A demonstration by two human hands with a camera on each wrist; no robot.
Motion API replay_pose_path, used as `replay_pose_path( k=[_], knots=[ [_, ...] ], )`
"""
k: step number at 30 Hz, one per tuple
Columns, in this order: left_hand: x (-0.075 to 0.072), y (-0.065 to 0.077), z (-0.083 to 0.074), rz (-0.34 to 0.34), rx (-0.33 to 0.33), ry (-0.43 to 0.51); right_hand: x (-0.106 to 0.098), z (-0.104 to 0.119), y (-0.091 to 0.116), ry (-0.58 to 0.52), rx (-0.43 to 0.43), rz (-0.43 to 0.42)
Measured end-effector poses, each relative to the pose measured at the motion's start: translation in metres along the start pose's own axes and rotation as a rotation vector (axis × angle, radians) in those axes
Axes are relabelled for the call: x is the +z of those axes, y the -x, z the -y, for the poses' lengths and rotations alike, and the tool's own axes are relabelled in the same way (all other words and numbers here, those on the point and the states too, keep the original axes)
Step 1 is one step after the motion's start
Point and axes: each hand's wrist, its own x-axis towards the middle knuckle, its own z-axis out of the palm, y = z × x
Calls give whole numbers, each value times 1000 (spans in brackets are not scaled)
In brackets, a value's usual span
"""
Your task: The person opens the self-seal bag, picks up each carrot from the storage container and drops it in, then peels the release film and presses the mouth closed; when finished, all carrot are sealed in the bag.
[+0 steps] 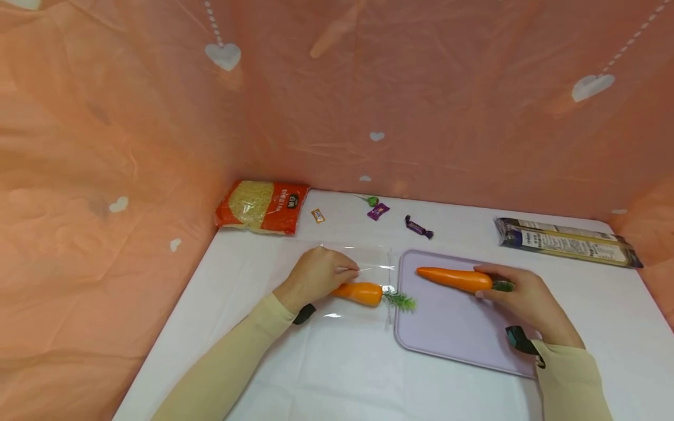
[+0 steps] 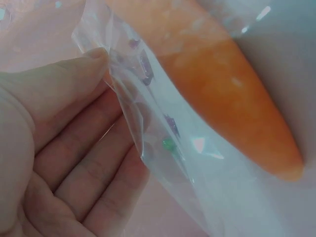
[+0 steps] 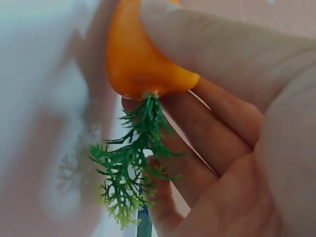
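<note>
My left hand [image 1: 317, 273] pinches the edge of a clear plastic bag [image 2: 131, 98] between thumb and fingertips. Inside the bag lies one orange carrot [image 1: 363, 293], its green leafy top reaching past the bag's right edge onto the lilac tray [image 1: 447, 333]. In the left wrist view the carrot's tapered end shows through the film. With thumb and fingers my right hand [image 1: 529, 298] grips a second carrot [image 1: 453, 279] by its thick end, over the tray, tip pointing left toward the bag. The right wrist view shows this carrot's green leaves [image 3: 140, 153] hanging beside the palm.
A red and yellow food packet [image 1: 263, 207] lies at the back left. Small wrapped sweets, among them an orange one [image 1: 318, 216] and a purple one [image 1: 418, 227], sit along the back beside a green lollipop [image 1: 372, 201]. A long noodle packet [image 1: 568, 241] lies at the back right.
</note>
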Motion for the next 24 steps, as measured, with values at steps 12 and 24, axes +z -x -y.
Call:
replay_pose_path(
  k=[12, 24],
  knots=[
    [-1, 1, -2, 6, -33, -5, 18, 18, -4, -4, -99, -52],
    [2, 0, -2, -9, -20, -17, 41, 59, -25, -51, -162, -5]
  ],
)
